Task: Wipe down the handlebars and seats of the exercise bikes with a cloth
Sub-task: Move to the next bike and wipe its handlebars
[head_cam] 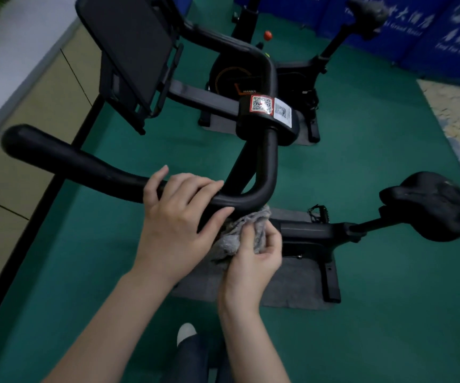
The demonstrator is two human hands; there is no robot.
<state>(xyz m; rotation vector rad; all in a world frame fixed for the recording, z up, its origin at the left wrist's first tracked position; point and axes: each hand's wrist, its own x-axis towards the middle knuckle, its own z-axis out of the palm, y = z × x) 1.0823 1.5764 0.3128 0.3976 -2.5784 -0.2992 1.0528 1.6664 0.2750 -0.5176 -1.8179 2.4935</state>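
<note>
Head view: the left hand curls its fingers round the handlebar; at its four o'clock, the right hand pinches the cloth under the bend.

Stem clamp: red-bordered QR label and white QR label side by side on top; flywheel cover just behind, lettered "HA…", rest blurred; blue panels far right, printed "大酒店" and "Grand Hotel".
</note>
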